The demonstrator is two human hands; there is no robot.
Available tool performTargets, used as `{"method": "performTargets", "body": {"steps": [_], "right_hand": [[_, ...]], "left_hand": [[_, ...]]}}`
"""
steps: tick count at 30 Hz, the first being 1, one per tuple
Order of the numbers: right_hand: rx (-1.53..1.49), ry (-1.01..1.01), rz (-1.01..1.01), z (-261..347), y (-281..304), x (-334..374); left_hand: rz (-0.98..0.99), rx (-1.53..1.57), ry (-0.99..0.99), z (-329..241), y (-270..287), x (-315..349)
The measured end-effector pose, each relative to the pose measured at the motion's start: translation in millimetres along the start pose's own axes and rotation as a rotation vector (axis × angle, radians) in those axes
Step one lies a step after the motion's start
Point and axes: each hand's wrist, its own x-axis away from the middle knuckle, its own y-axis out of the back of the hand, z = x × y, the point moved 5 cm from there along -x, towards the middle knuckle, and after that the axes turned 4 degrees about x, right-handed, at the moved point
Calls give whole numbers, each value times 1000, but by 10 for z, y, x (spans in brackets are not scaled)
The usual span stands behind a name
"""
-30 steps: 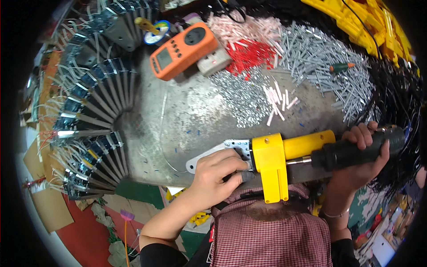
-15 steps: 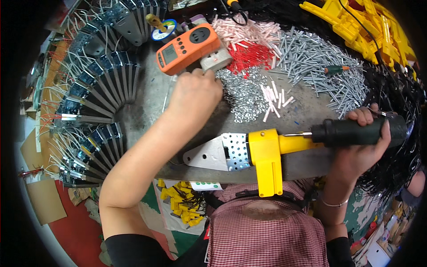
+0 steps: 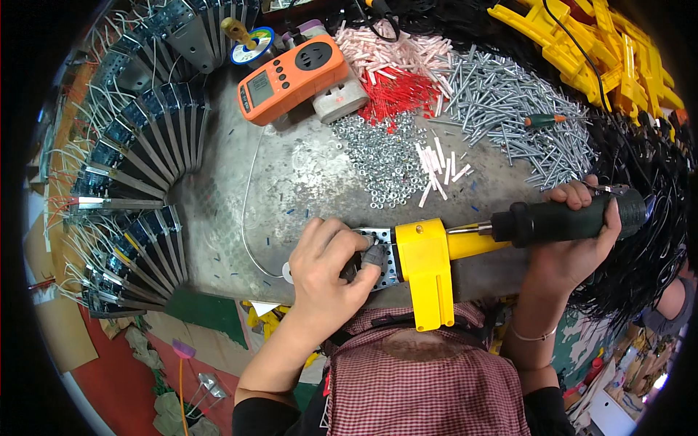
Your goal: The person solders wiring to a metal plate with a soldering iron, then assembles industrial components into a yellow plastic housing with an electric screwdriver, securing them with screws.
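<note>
A yellow plastic handle lies along the bench's near edge, joined at its left to a perforated metal bracket. My left hand is closed on that bracket, covering most of it and the metal plate beyond. Something dark grey shows at its fingertips; whether a small part is pinched there is hidden. In my right hand is a dark green power screwdriver, lying level. Its thin metal bit points left and reaches the handle's upper side.
Loose nuts, long screws, red pieces and pale pink tubes lie behind. An orange meter stands at the back left. Wired metal assemblies line the left; black cables and yellow casings fill the right.
My left hand has come from beside the orange meter down to the bracket and closed on it. My right hand still holds the screwdriver at the yellow handle. The whole view has shifted slightly.
</note>
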Motion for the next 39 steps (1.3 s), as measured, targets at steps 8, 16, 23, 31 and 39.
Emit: {"method": "performTargets", "body": {"steps": [8, 16, 23, 31, 39], "right_hand": [[-76, -24, 53, 11, -70, -15], [0, -20, 97, -19, -79, -36], [-12, -21, 98, -4, -11, -46], [-70, -61, 157, -20, 27, -52], [-12, -50, 37, -80, -4, -39]], "left_hand": [[-36, 62, 6, 5, -56, 17], [-63, 62, -56, 30, -60, 15], [-50, 62, -123, 37, -66, 15], [-40, 75, -195, 28, -65, 27], [5, 36, -151, 15, -74, 18]]}}
